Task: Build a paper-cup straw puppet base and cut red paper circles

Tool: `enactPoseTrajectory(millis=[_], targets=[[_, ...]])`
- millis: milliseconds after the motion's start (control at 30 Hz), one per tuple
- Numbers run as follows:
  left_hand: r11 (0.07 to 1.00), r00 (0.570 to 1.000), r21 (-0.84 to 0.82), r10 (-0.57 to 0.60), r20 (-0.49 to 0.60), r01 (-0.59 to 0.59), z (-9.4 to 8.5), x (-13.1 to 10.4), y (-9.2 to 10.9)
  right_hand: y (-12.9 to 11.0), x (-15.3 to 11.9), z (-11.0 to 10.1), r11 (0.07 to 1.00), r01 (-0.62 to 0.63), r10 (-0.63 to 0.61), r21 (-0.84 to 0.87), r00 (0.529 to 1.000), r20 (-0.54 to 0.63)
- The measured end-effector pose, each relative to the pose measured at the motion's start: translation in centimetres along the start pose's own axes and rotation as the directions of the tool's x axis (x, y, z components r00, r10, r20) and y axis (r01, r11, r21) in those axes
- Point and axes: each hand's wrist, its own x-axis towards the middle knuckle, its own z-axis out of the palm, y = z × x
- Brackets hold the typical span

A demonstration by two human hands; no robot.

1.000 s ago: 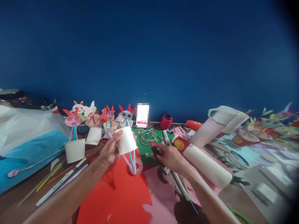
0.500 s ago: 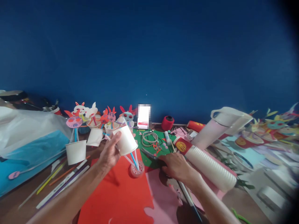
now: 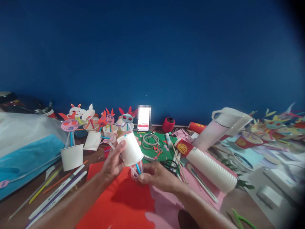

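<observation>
My left hand (image 3: 114, 160) is closed round a white paper cup (image 3: 130, 149), which is tilted over the red paper sheet (image 3: 119, 197). Thin straws (image 3: 138, 168), one blue and others whitish, stick out below the cup, and pale straw ends also show above it. Just under the cup, my right hand (image 3: 154, 176) pinches these straws between thumb and fingers. A round pinkish piece (image 3: 133, 173) sits behind the straws' lower part, mostly hidden by my right fingers.
Decorated cups (image 3: 111, 129) with paper animal faces stand at the back left. Pens (image 3: 57, 194) lie at left. Black-handled scissors (image 3: 169, 164) lie right of centre, beside a long stack of cups (image 3: 209, 168). A white jug (image 3: 216, 127) stands behind the stack.
My right hand has moved left from the tools at the right to the straws under the cup and pinches them. My left hand still holds the cup. The view has shifted slightly.
</observation>
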Motion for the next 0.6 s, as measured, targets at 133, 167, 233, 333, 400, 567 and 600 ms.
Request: enactPoseTrajectory(millis=[133,167,233,333,400,567,600], targets=[[0.999,0.999,-0.002,-0.037,0.028,0.037,-0.2,-0.1,-0.6,1.6,0.8,2.0,0.937,-0.058,0.060,0.343,0.998,0.005],[0.999,0.998,-0.011,-0.046,0.046,0.047,-0.4,-0.1,-0.7,1.9,0.9,2.3,0.922,-0.059,0.064,0.382,0.998,0.000],[0.997,0.993,-0.038,-0.058,0.106,0.062,-0.8,0.0,-0.7,2.3,0.8,2.7,0.894,-0.044,0.050,0.446,0.999,-0.004],[0.994,0.957,-0.076,-0.049,0.286,0.074,-1.4,0.1,-0.3,2.8,0.7,3.0,0.856,-0.009,0.009,0.517,1.000,0.004],[0.995,0.910,-0.068,-0.032,0.413,0.066,-1.4,0.1,0.2,3.0,0.6,3.1,0.838,-0.004,-0.010,0.546,1.000,0.022],[0.997,0.831,-0.032,-0.044,0.555,0.074,-1.2,0.0,1.5,3.0,0.5,3.2,0.813,0.005,-0.052,0.582,0.997,0.064],[0.996,0.826,-0.029,-0.050,0.562,0.081,-1.2,0.1,1.6,2.9,0.5,3.2,0.815,0.011,-0.060,0.580,0.996,0.065]])
